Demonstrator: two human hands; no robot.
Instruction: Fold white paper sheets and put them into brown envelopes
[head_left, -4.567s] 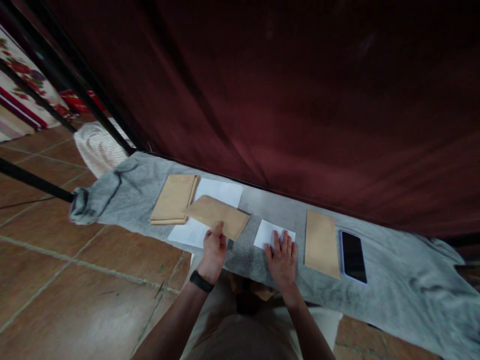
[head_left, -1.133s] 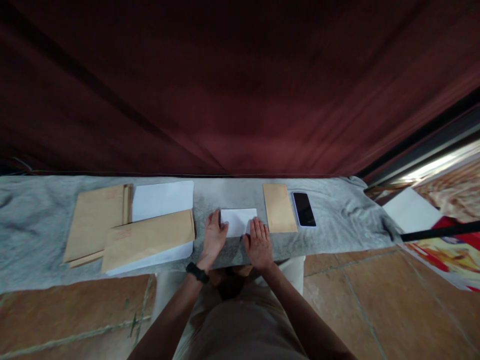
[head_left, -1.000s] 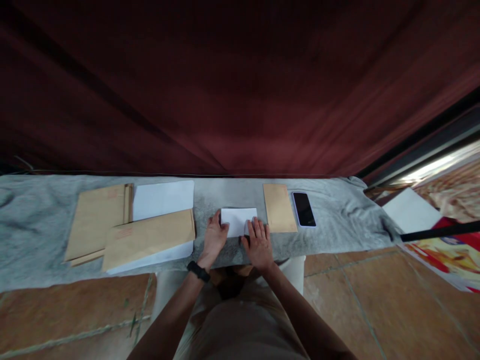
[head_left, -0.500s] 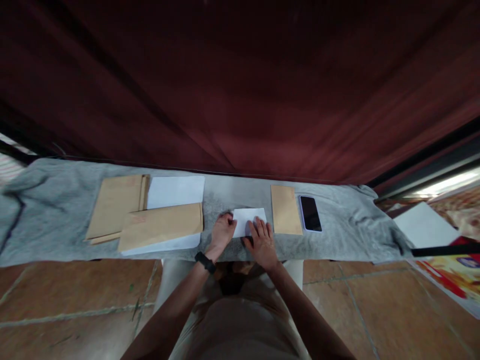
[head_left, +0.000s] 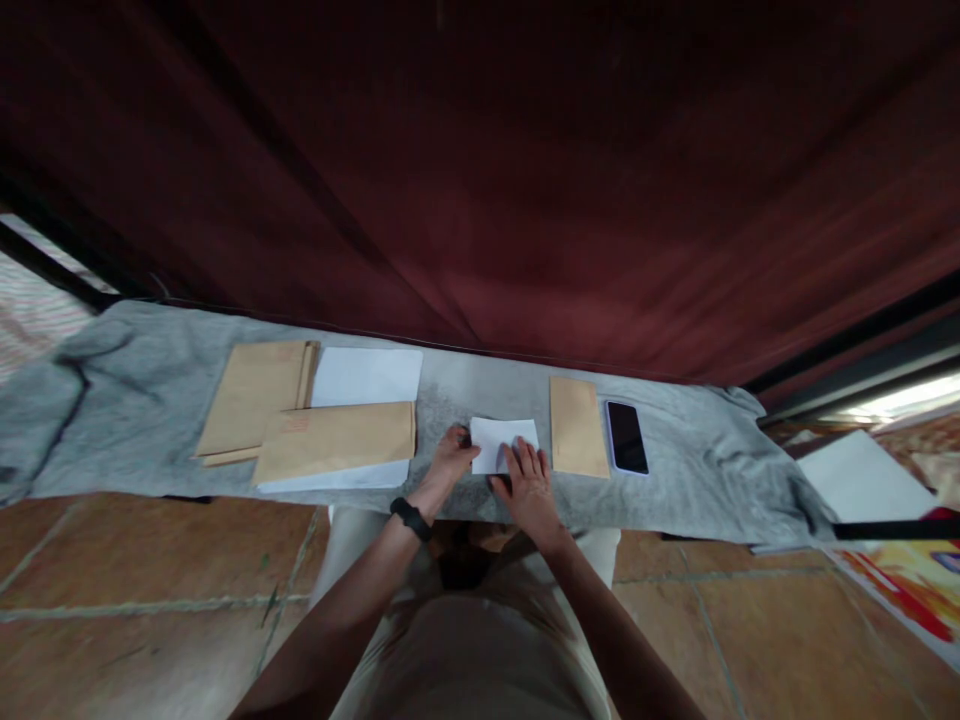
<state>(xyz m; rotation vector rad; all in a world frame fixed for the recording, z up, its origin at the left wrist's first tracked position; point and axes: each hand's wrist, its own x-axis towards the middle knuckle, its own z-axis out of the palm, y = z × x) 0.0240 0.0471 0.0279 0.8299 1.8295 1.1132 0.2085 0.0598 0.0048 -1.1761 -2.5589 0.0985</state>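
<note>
A small white piece of paper, seemingly folded, lies on the grey cloth in front of me. At its left edge, my left hand has its fingers curled and the thumb on the paper, pinching it. My right hand rests on the paper's right part with fingers stretched out and slightly apart. Just right of that hand lies a single brown envelope. To the left, another brown envelope lies across white sheets, beside a stack of brown envelopes.
A phone with a dark screen lies right of the single envelope. Grey cloth covers the narrow table, and a dark red curtain hangs behind it. At the far right are a white sheet and a colourful printed box.
The camera view has turned slightly, shifting everything in frame. Both hands stay on the white paper, the right one spread on it much as before.
</note>
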